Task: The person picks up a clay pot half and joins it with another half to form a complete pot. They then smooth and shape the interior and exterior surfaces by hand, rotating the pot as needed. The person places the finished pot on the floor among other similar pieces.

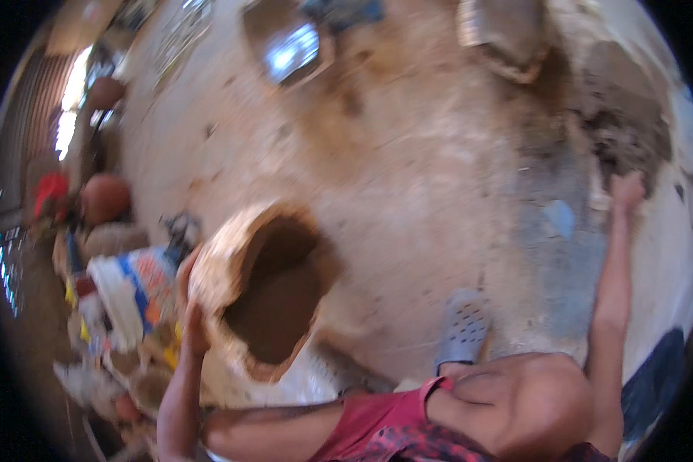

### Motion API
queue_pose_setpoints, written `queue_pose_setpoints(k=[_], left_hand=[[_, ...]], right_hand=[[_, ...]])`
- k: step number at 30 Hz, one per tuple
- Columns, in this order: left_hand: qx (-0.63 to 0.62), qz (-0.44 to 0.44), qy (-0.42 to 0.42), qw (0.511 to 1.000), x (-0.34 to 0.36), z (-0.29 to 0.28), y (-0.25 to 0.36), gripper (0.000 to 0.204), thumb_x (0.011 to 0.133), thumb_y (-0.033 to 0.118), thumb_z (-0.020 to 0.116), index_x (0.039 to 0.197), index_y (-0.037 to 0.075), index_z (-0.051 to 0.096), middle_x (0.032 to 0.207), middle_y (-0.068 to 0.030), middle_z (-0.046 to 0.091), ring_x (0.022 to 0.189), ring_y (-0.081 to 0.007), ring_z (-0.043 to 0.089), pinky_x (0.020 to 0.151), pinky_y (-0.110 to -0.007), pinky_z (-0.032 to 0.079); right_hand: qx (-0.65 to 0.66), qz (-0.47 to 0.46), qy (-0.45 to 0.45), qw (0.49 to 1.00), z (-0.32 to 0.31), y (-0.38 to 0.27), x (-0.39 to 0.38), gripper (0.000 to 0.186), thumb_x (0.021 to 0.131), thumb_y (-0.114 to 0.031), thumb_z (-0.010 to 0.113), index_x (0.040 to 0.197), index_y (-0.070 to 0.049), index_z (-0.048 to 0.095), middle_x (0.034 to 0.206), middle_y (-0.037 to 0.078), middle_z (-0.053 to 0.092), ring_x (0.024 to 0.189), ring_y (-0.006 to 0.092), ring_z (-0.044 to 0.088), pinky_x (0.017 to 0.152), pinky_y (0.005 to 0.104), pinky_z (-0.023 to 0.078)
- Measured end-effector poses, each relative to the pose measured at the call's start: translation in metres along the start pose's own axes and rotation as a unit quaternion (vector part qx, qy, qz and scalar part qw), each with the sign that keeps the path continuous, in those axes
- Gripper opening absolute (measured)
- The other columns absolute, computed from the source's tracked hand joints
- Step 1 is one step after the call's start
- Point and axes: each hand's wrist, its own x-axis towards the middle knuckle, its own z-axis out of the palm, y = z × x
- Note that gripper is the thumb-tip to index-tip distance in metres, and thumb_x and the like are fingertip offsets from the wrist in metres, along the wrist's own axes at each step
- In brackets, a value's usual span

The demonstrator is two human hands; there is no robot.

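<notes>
My left hand [191, 304] grips the outer left side of a hollow, rough-walled mould [219, 273]. The mould is tan and crusty outside, with a smooth brown inside; it is tipped so its wide opening faces me and to the right. Stretched far out to the right, my right hand [628, 189] is closed at the near end of a heap of wet grey-brown clay [624, 108]. Its fingertips are blurred and partly hidden against the clay.
Two similar moulds stand farther off, one with a shiny inside [292, 54] and one at the upper right [508, 35]. On the left are a white bucket [119, 296], round reddish pots [105, 199] and clutter. My sandalled foot [463, 323] rests on the stained floor [408, 192].
</notes>
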Motion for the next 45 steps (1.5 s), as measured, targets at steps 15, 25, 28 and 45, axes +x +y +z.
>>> queue_pose_setpoints(k=[15,25,28,45], left_hand=[[-0.227,-0.108,0.057,0.966,0.001,-0.099,-0.168,0.068,0.108,0.04,0.045,0.163,0.001,0.033,0.165,-0.0131,0.037,0.152,-0.0225,0.035,0.126,-0.037,0.024],[-0.149,-0.093,0.09,0.98,0.002,-0.094,-0.173,0.063,0.112,0.036,0.042,0.163,0.001,0.034,0.166,-0.0139,0.037,0.152,-0.0237,0.036,0.126,-0.04,0.024],[-0.143,-0.075,0.086,0.983,0.0,-0.082,-0.159,0.062,0.113,0.036,0.042,0.163,0.0,0.034,0.165,-0.0145,0.038,0.151,-0.0244,0.036,0.126,-0.041,0.025],[-0.008,0.053,0.012,0.998,0.025,-0.163,-0.251,0.058,0.111,0.02,0.046,0.163,0.0,0.032,0.162,-0.0227,0.043,0.146,-0.035,0.046,0.123,-0.048,0.038]], right_hand=[[0.051,0.026,-0.207,0.977,-0.092,-0.03,0.011,0.112,0.078,-0.092,0.059,0.127,0.008,0.07,0.131,0.034,0.067,0.126,0.0447,0.065,0.106,0.0508,0.051],[0.032,0.073,-0.075,0.994,-0.095,-0.065,-0.033,0.053,0.092,-0.049,0.068,0.114,-0.001,0.075,0.119,0.027,0.073,0.115,0.0449,0.07,0.097,0.0526,0.056],[0.052,-0.024,-0.152,0.987,-0.111,-0.049,-0.019,0.051,0.091,-0.044,0.07,0.117,-0.001,0.074,0.118,0.029,0.073,0.113,0.0452,0.07,0.096,0.0521,0.056],[0.048,-0.08,-0.138,0.986,-0.105,0.061,-0.379,0.081,0.103,-0.045,0.058,0.163,0.001,0.028,0.165,0.022,0.036,0.158,0.0429,0.021,0.123,0.07,0.015]])
